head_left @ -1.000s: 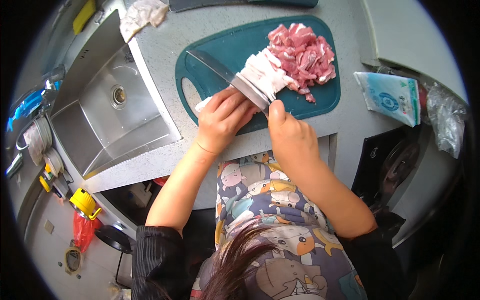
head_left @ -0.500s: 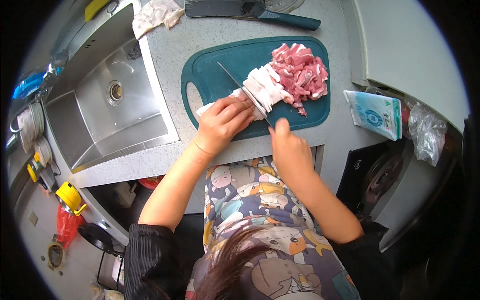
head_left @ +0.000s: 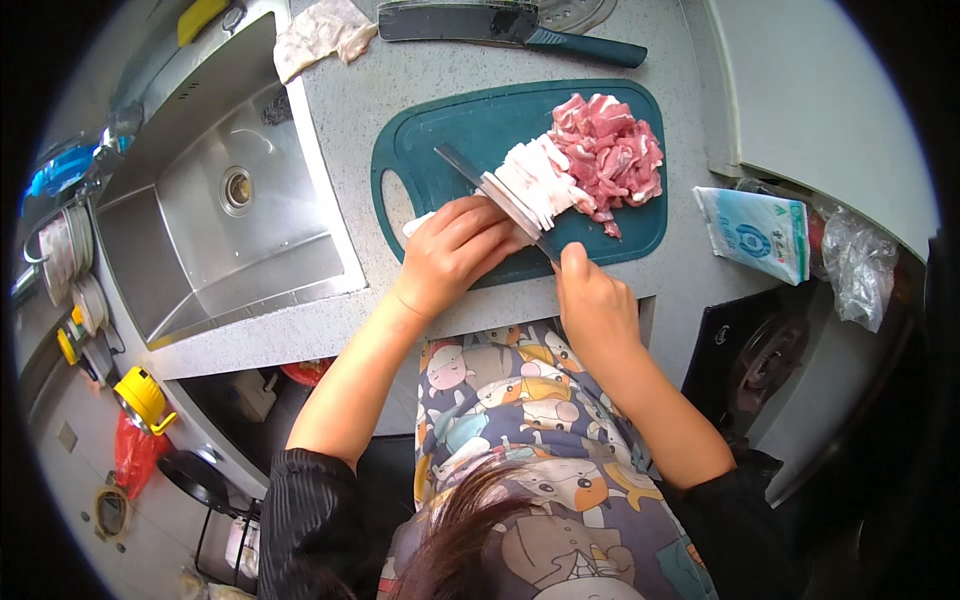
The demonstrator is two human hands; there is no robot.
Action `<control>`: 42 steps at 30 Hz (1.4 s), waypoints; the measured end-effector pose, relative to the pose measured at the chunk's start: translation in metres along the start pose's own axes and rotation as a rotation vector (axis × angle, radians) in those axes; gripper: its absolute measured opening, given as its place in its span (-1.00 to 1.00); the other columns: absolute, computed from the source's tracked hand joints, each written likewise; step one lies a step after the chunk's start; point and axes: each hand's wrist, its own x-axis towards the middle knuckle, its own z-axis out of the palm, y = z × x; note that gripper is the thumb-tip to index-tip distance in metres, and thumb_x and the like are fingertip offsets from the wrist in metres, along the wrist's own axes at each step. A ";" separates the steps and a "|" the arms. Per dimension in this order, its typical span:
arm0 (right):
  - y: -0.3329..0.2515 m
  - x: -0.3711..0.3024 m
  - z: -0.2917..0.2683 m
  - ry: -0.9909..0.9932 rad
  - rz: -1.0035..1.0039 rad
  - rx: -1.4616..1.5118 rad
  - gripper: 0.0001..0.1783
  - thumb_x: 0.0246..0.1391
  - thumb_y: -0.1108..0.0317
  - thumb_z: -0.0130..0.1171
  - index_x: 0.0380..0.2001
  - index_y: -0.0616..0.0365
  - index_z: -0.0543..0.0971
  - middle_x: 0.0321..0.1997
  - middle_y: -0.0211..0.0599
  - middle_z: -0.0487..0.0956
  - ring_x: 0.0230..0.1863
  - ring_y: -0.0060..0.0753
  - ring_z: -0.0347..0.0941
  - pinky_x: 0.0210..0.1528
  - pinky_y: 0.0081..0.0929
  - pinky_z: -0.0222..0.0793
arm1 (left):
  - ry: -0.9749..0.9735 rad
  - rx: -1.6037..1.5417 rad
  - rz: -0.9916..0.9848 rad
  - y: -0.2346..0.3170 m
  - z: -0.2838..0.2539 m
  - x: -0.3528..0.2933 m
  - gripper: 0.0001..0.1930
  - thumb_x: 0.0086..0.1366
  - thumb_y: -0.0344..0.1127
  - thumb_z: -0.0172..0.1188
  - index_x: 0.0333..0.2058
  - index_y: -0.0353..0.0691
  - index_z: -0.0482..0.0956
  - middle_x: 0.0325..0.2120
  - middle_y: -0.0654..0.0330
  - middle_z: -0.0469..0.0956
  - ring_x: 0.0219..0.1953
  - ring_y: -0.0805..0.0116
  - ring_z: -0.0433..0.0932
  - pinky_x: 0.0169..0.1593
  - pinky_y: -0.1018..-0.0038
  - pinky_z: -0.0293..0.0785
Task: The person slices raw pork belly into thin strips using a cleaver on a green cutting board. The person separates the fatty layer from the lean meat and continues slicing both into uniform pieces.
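The left hand [head_left: 455, 250], fingers pressed together, pins a white, fatty meat piece [head_left: 516, 240] on a dark-green plastic board [head_left: 440, 128] — presumably to steady it; the right hand [head_left: 598, 308] clenches a slim steel knife [head_left: 463, 167]. Heaped pink meat strips [head_left: 608, 160] sit beyond white slices [head_left: 536, 178], likely leaving blade room.

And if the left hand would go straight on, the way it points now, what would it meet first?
Most likely the knife blade, held by the right hand and slanting just ahead of the left hand; this single view leaves unclear whether the two already touch.
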 end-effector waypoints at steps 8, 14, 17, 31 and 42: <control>-0.009 -0.004 0.009 0.146 0.034 -0.037 -0.86 0.05 0.43 0.10 -0.38 0.06 0.33 -0.63 -0.34 0.39 -0.65 -0.28 0.51 -0.67 -0.38 0.43 | -0.235 0.225 0.085 0.021 -0.058 0.077 -0.74 0.20 -0.14 0.06 -0.49 -0.14 0.63 -0.40 0.25 0.52 -0.20 0.29 0.49 0.05 0.25 0.26; -0.009 -0.005 0.009 0.182 0.038 -0.067 -0.87 0.01 0.43 0.10 -0.38 0.07 0.37 -0.64 -0.37 0.38 -0.67 -0.36 0.49 -0.67 -0.43 0.42 | -0.770 0.292 0.070 0.013 -0.047 0.119 -0.56 0.31 -0.13 -0.12 -0.59 -0.23 0.61 -0.44 0.15 0.45 -0.28 0.18 0.40 0.03 0.25 0.21; -0.006 -0.007 0.008 0.187 0.015 -0.059 -0.88 -0.01 0.43 0.09 -0.37 0.09 0.38 -0.64 -0.38 0.37 -0.67 -0.41 0.47 -0.67 -0.47 0.41 | -0.827 0.263 0.094 0.009 -0.043 0.128 -0.55 0.32 -0.13 -0.13 -0.60 -0.23 0.60 -0.40 0.14 0.45 -0.27 0.18 0.41 0.03 0.25 0.22; 0.009 -0.015 -0.001 0.223 -0.080 0.026 -0.80 -0.08 0.44 0.11 -0.29 0.13 0.44 -0.63 -0.40 0.32 -0.64 -0.43 0.43 -0.62 -0.48 0.39 | -0.849 0.146 0.117 0.000 -0.045 0.140 -0.61 0.31 -0.19 -0.17 -0.52 -0.23 0.58 -0.38 0.12 0.55 -0.23 0.15 0.48 0.03 0.27 0.24; -0.002 -0.028 -0.013 0.215 -0.180 -0.014 -0.76 -0.09 0.44 0.10 -0.26 0.12 0.47 -0.62 -0.44 0.27 -0.63 -0.49 0.38 -0.62 -0.53 0.31 | -0.957 0.237 0.136 0.007 -0.040 0.128 -0.61 0.31 -0.18 -0.20 -0.42 -0.21 0.61 -0.32 0.13 0.62 -0.18 0.13 0.49 0.06 0.28 0.23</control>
